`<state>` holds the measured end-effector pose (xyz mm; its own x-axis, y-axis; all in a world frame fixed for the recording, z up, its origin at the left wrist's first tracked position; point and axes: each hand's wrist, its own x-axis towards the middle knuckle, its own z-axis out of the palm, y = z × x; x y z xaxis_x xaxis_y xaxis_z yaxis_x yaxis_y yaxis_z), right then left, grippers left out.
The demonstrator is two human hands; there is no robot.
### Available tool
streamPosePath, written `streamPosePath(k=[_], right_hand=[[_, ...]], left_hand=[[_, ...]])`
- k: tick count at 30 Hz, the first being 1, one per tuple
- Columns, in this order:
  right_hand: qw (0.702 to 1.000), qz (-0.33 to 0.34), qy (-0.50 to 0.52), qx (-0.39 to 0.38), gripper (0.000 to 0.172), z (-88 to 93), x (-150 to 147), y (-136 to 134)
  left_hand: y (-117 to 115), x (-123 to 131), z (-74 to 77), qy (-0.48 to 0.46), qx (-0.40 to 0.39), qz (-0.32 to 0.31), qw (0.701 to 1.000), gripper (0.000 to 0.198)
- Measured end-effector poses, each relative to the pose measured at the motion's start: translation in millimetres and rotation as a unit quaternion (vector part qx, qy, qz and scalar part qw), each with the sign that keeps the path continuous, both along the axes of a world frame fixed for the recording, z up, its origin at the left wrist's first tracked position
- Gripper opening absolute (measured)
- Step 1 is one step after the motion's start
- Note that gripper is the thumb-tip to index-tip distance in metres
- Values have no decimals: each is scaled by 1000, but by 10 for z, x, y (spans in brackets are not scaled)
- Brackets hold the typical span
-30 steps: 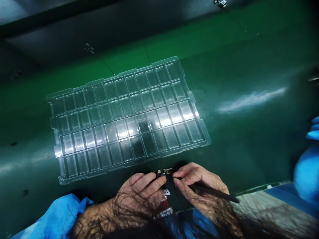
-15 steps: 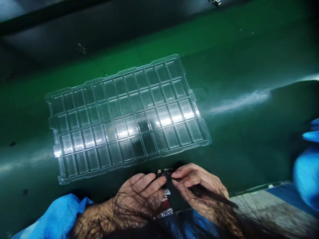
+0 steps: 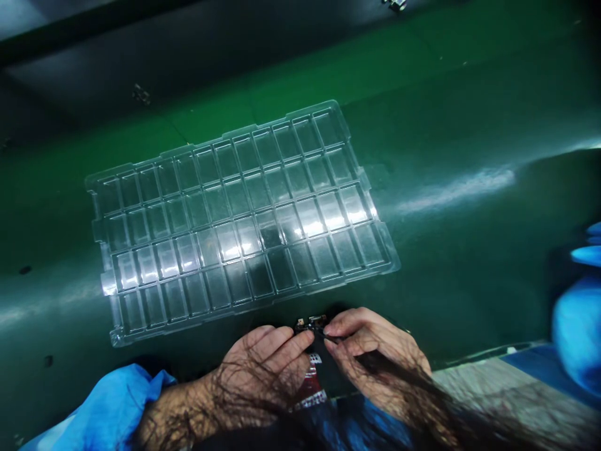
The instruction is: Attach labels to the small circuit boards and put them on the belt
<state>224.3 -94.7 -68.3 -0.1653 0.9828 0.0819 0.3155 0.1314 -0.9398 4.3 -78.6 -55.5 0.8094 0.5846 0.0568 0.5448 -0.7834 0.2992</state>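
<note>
Near the front edge of the green work surface, my left hand (image 3: 270, 369) has its fingertips on a small dark electronic part (image 3: 310, 324) with metallic bits. Its fingers lie close together, and they hide some of the part. My right hand (image 3: 375, 351) pinches a thin black tool that looks like tweezers (image 3: 334, 338), with its tip at the part's right side. Hair and the hand cover most of the tool's length. Below my left fingertips lies a red and silver-white piece (image 3: 312, 385), partly hidden by hand and hair.
A clear plastic tray (image 3: 244, 254) with rows of rectangular pockets lies tilted just beyond my hands. A small metallic part (image 3: 141, 94) lies on the dark strip behind it. Small dark bits (image 3: 25, 270) lie at left. Blue fabric (image 3: 580, 332) is at the right edge.
The view has shifted very slightly. Both hands keep almost the same place and grip at the small part.
</note>
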Motion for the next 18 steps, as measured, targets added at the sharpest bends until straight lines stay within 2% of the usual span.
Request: streamPosePath(k=[7,14,18], right_hand=[[999,4,23,-29,22,12,31,46],[996,64,45,-32,20,123,112,298],[993,97,37,-54,18,139,157,434]], left_hand=[[59,-8,48,-11,35,0,999,22],[272,-68,123,-50,-15,-94,994,24],[276,-69,112,-32,-3,-95,995,22]])
